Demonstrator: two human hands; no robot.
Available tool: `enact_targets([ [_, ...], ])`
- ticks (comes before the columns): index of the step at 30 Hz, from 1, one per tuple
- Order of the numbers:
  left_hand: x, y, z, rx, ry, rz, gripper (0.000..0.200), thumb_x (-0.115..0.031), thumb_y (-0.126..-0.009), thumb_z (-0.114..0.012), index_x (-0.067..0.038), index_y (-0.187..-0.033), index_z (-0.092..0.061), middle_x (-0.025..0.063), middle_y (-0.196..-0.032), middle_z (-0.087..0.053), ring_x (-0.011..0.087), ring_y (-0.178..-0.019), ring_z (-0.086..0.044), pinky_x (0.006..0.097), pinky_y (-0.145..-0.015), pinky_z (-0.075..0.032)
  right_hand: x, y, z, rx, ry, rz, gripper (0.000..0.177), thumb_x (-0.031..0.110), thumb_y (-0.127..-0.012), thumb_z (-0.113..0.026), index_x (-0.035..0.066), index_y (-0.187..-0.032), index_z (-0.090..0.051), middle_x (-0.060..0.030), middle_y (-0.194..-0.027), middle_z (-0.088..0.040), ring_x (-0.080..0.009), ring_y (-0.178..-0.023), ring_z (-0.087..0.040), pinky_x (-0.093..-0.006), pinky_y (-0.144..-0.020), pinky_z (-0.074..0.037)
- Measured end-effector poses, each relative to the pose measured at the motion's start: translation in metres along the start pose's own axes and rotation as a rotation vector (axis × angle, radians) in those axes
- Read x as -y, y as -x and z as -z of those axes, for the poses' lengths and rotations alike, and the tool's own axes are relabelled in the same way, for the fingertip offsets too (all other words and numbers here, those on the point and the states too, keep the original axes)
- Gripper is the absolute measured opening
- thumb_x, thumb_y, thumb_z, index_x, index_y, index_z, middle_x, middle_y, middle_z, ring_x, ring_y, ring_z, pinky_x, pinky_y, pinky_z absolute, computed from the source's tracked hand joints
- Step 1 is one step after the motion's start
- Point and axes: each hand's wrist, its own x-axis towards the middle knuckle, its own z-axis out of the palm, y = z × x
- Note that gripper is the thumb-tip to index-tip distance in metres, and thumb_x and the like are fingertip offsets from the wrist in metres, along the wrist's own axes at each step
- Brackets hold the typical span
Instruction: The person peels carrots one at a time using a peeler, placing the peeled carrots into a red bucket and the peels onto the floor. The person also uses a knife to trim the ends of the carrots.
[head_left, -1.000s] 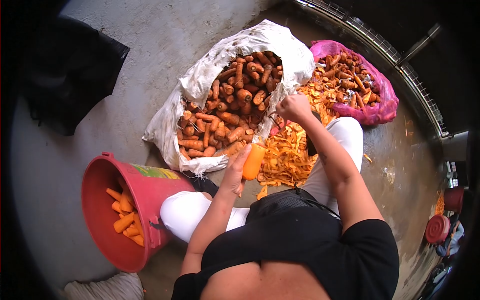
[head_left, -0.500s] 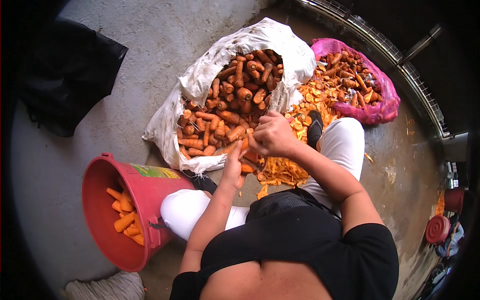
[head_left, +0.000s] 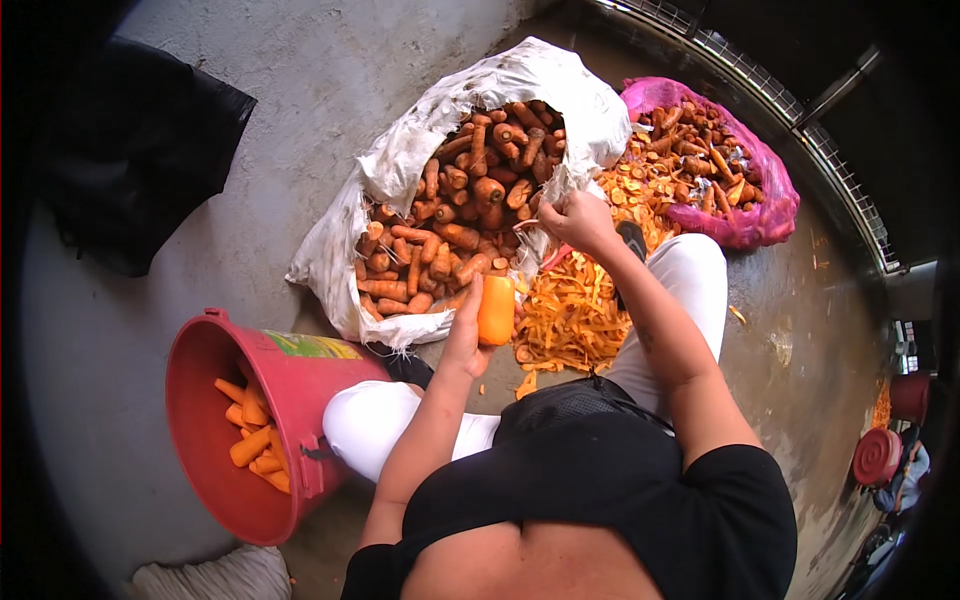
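Observation:
My left hand [head_left: 464, 338] is wrapped around a thick peeled carrot [head_left: 496, 312], smooth and bright orange, held upright over the floor. My right hand [head_left: 582, 220] is closed, up and to the right of that carrot and apart from it. From its fingers sticks out a peeler with a reddish handle [head_left: 556, 258], only partly visible. Just beyond both hands, a white sack [head_left: 335, 265] lies open with many unpeeled carrots [head_left: 460, 235] in it. Orange peelings [head_left: 570, 315] are heaped on the floor below my right hand.
Left of my knee, a red bucket [head_left: 330, 372] lies tipped toward me with peeled carrots [head_left: 252, 445] inside. A pink bag [head_left: 770, 215] of carrots and scraps stands at the far right. Black cloth [head_left: 140, 150] lies at the upper left, and a pale sack [head_left: 215, 575] at the lower left.
My right hand has moved up and right, away from the carrot, with the peeler. The carrot in my left hand now stands in full view.

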Motion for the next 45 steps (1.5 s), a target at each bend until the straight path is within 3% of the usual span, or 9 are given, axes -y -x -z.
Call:
enact_targets([
  [4, 0.003, -0.005, 0.009, -0.065, 0.105, 0.033, 0.045, -0.050, -0.094, -0.048, -0.010, -0.113, -0.056, 0.0075, -0.091, -0.063, 0.0179, -0.076, -0.063, 0.0306, -0.062, -0.053, 0.025, 0.029, -0.002, 0.107, -0.329, 0.051, 0.038, 0.034, -0.085, -0.053, 0.013, -0.061, -0.072, -0.0034, -0.047, -0.059, -0.0159, -0.039, -0.055, -0.0330, -0.046, -0.047],
  [6, 0.005, -0.007, 0.012, -0.119, 0.142, 0.037, 0.044, -0.049, -0.094, -0.048, -0.011, -0.114, -0.056, 0.0066, -0.094, -0.063, 0.0182, -0.082, -0.063, 0.0323, -0.067, -0.054, 0.042, 0.048, -0.001, -0.173, -0.224, 0.428, 0.034, 0.028, -0.083, -0.058, 0.012, -0.053, -0.066, -0.0024, -0.047, -0.055, -0.0174, -0.047, -0.051, -0.0324, -0.057, -0.042],
  [12, 0.011, -0.008, 0.019, -0.071, 0.256, 0.074, 0.042, -0.046, -0.095, -0.045, -0.012, -0.118, -0.054, 0.0058, -0.104, -0.062, 0.0192, -0.093, -0.062, 0.0358, -0.080, -0.053, 0.059, 0.061, -0.014, -0.233, -0.268, 0.777, 0.035, 0.014, -0.074, -0.065, 0.011, -0.044, -0.046, 0.0001, -0.046, -0.045, -0.0191, -0.050, -0.042, -0.0330, -0.053, -0.033],
  [22, 0.013, -0.008, 0.017, -0.074, 0.137, 0.039, 0.036, -0.043, -0.094, -0.051, -0.013, -0.113, -0.056, 0.0032, -0.101, -0.063, 0.0144, -0.089, -0.062, 0.0314, -0.073, -0.053, 0.055, 0.058, -0.018, -0.189, -0.164, 0.782, 0.032, 0.017, -0.070, -0.065, 0.011, -0.043, -0.048, 0.0006, -0.047, -0.050, -0.0179, -0.051, -0.047, -0.0323, -0.055, -0.035],
  [31, 0.005, -0.012, -0.002, -0.089, -0.009, 0.011, 0.038, -0.042, -0.095, -0.048, -0.010, -0.115, -0.055, 0.0031, -0.090, -0.064, 0.0133, -0.067, -0.063, 0.0275, -0.047, -0.048, 0.030, 0.036, -0.044, -0.153, -0.318, 0.547, 0.033, 0.026, -0.075, -0.060, 0.011, -0.046, -0.058, -0.0054, -0.047, -0.052, -0.0203, -0.048, -0.050, -0.0330, -0.060, -0.043],
  [40, 0.010, 0.000, 0.001, -0.040, 0.006, 0.100, 0.050, -0.048, -0.095, -0.043, -0.003, -0.113, -0.056, 0.0103, -0.079, -0.061, 0.0189, -0.068, -0.062, 0.0295, -0.054, -0.051, -0.041, -0.011, -0.033, -0.009, -0.032, -0.135, 0.044, 0.037, -0.088, -0.048, 0.015, -0.053, -0.064, 0.0008, -0.045, -0.056, -0.0061, -0.042, -0.051, -0.0259, -0.039, -0.040],
  [43, 0.007, -0.008, 0.015, -0.072, 0.099, 0.113, 0.050, -0.051, -0.094, -0.045, -0.005, -0.110, -0.057, 0.0103, -0.087, -0.062, 0.0196, -0.071, -0.061, 0.0311, -0.062, -0.052, 0.010, 0.021, -0.021, 0.198, -0.155, 0.050, 0.043, 0.029, -0.090, -0.045, 0.016, -0.055, -0.066, 0.0041, -0.044, -0.050, -0.0099, -0.038, -0.034, -0.0256, -0.041, -0.035],
  [44, 0.006, -0.009, 0.017, -0.091, 0.124, 0.123, 0.049, -0.051, -0.093, -0.046, -0.006, -0.110, -0.057, 0.0098, -0.090, -0.063, 0.0196, -0.071, -0.061, 0.0309, -0.063, -0.052, 0.010, 0.032, -0.039, -0.173, -0.178, 0.456, 0.038, 0.026, -0.087, -0.051, 0.015, -0.053, -0.064, 0.0030, -0.044, -0.048, -0.0117, -0.043, -0.033, -0.0287, -0.050, -0.035],
  [45, 0.006, -0.010, 0.013, -0.088, 0.081, 0.075, 0.047, -0.052, -0.092, -0.049, -0.009, -0.109, -0.058, 0.0074, -0.095, -0.064, 0.0198, -0.076, -0.062, 0.0312, -0.065, -0.052, 0.022, 0.042, -0.038, -0.183, -0.214, 0.498, 0.034, 0.023, -0.082, -0.055, 0.014, -0.049, -0.060, 0.0016, -0.044, -0.048, -0.0134, -0.047, -0.039, -0.0300, -0.054, -0.036],
])
